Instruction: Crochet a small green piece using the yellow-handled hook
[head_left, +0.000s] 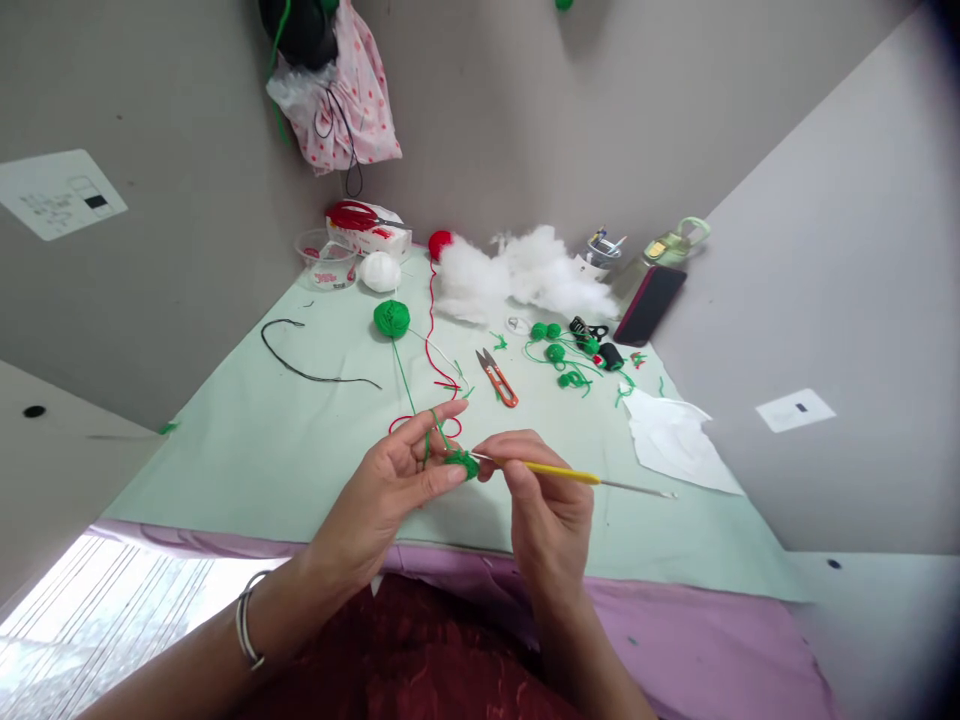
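Between the thumb and fingers of my left hand point(409, 470) is a small green crochet piece point(463, 463). Green yarn loops over the raised index finger and runs back to a green yarn ball point(391, 319). My right hand point(551, 500) is closed around a crochet hook point(559, 471) with a yellow grip and metal at both ends. The hook's left tip meets the crochet piece; whether it is inside a stitch is too small to tell. Beyond my hands lie orange-handled thread snips point(497, 378), blades pointing away, and a red yarn strand point(430, 345).
White stuffing point(525, 275) lies along the back, beside a red yarn ball point(439, 244). Several small green crochet balls point(554, 352) sit at right, near a leaning phone point(650, 305) and a bottle point(667, 245). A white yarn ball point(380, 271) and clear tub point(330, 265) stand back left.
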